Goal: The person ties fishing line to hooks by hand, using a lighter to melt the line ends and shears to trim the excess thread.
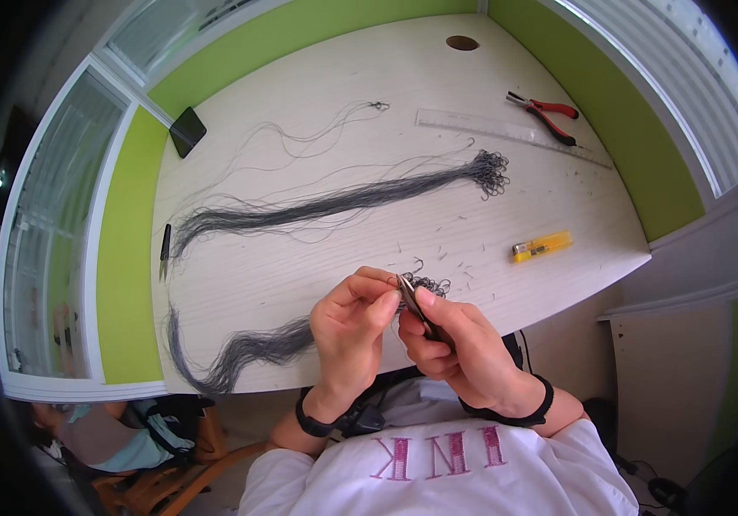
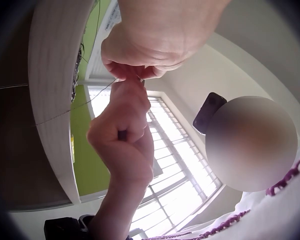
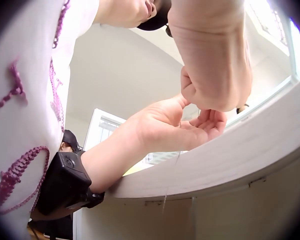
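Observation:
In the head view, my left hand (image 1: 350,322) pinches a thin fishing line (image 2: 72,110) between thumb and fingers; the left wrist view shows the line running off from the fingertips. My right hand (image 1: 468,348) grips a small dark metal tool with narrow pointed tips (image 1: 410,295), its tips right at the left fingertips. Its grip end is hidden in the palm. Just behind the hands lies a cluster of dark fish hooks (image 1: 434,285), and a wavy bundle of dark line (image 1: 257,347) stretches left from under the left hand.
A second hook bundle (image 1: 326,203) lies across the table (image 1: 575,202). Loose lines (image 1: 287,138), a clear ruler (image 1: 489,131) and red-handled pliers (image 1: 549,116) are farther back. A yellow lighter (image 1: 542,246) sits at right, black-handled scissors (image 1: 165,249) at left. Short clippings are scattered about.

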Available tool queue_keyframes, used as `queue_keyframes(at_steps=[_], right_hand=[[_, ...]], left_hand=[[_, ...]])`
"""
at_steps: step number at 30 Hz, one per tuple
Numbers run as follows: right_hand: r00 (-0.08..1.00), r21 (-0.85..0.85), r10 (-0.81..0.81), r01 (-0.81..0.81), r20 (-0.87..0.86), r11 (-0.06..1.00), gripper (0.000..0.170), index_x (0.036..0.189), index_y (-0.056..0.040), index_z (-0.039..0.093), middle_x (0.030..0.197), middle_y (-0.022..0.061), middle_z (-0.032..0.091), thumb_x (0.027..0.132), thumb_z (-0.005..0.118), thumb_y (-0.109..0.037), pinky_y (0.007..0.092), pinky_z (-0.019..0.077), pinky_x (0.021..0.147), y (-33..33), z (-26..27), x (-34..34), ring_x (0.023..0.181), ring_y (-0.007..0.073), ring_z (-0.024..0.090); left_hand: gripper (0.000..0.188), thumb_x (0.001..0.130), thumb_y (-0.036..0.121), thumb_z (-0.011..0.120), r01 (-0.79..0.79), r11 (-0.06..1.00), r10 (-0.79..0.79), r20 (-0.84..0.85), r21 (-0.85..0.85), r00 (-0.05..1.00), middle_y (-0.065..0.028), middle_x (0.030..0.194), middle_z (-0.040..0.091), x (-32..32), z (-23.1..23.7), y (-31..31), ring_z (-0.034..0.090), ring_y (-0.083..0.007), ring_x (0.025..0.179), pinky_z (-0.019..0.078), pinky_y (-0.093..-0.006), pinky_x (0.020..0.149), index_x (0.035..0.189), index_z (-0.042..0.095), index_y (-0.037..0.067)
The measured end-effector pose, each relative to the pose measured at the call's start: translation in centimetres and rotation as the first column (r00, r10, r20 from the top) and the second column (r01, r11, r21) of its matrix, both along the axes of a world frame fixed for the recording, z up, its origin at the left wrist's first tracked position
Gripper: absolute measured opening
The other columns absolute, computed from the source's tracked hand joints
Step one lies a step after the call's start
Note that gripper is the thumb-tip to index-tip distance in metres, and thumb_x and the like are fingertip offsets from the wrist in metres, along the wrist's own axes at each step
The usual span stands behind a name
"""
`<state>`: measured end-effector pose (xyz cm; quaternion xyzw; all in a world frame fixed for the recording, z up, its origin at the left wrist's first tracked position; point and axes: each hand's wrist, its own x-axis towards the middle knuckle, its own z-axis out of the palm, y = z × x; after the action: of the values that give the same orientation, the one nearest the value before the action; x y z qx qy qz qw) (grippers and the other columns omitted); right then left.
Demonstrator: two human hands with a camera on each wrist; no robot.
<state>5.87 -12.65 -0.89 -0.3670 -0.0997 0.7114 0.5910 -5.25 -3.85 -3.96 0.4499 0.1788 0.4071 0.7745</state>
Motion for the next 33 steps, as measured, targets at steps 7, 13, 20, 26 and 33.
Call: queue_keyframes(at_steps=[7,13,20,26,33], right_hand=[[0.999,0.017,0.01,-0.01,0.035,1.0,0.036,0.073,-0.0111,0.045,0.055,-0.0085,0.026,0.093,0.043,-0.041,0.0217,0.0121,0.043,-0.3,-0.4,0.0,0.048,0.0038,0.017],[1.0,0.023,-0.001,0.001,0.013,1.0,0.036,0.074,-0.0107,0.045,0.055,-0.0085,0.026,0.094,0.042,-0.04,0.0215,0.0127,0.043,-0.4,-0.5,0.1,0.048,0.0036,0.017],[0.989,0.079,-0.145,0.148,-0.042,0.986,0.033,0.078,-0.0077,0.048,0.055,-0.0077,0.028,0.093,0.045,-0.037,0.0201,0.0152,0.043,-1.1,-0.1,1.4,0.049,0.0032,0.018],[-0.223,0.425,-0.362,0.438,0.905,0.792,0.019,0.086,0.0023,0.058,0.07,0.0058,0.052,0.083,0.064,-0.016,0.0228,0.0388,0.051,-3.7,-1.2,7.9,0.059,0.0101,0.049],[-0.696,0.379,0.031,0.427,0.718,0.821,0.023,0.092,-0.0022,0.062,0.08,0.0091,0.057,0.078,0.067,-0.02,0.03,0.0442,0.057,-5.1,-4.5,14.2,0.063,0.0208,0.056]], left_hand=[[0.006,0.08,-0.007,0.055,-0.009,0.999,0.009,0.006,0.041,1.0,-0.0113,0.093,0.058,0.0,0.2,-0.4,0.055,-0.0136,0.085,0.0437,-0.0272,0.08,0.085,0.058,-0.005],[0.006,0.08,-0.006,0.055,-0.014,0.999,0.014,-0.014,0.051,1.0,-0.0115,0.093,0.058,0.1,0.1,-0.4,0.055,-0.0138,0.084,0.0435,-0.0275,0.08,0.085,0.058,-0.005],[0.007,0.082,-0.003,0.054,-0.02,1.0,0.02,0.0,-0.01,1.0,-0.014,0.094,0.059,0.1,0.4,-0.2,0.057,-0.0185,0.087,0.0447,-0.0311,0.082,0.087,0.059,-0.005],[0.011,0.085,0.006,0.052,-0.003,1.0,0.002,-0.06,-0.007,0.998,-0.0132,0.1,0.058,0.1,0.8,-0.1,0.055,-0.0195,0.092,0.0425,-0.0309,0.087,0.089,0.06,-0.001],[0.01,0.084,0.004,0.054,0.004,0.999,0.0,-0.061,0.054,0.998,-0.0142,0.107,0.055,0.8,0.7,-0.3,0.053,-0.0193,0.096,0.0416,-0.0304,0.086,0.091,0.06,0.0]])
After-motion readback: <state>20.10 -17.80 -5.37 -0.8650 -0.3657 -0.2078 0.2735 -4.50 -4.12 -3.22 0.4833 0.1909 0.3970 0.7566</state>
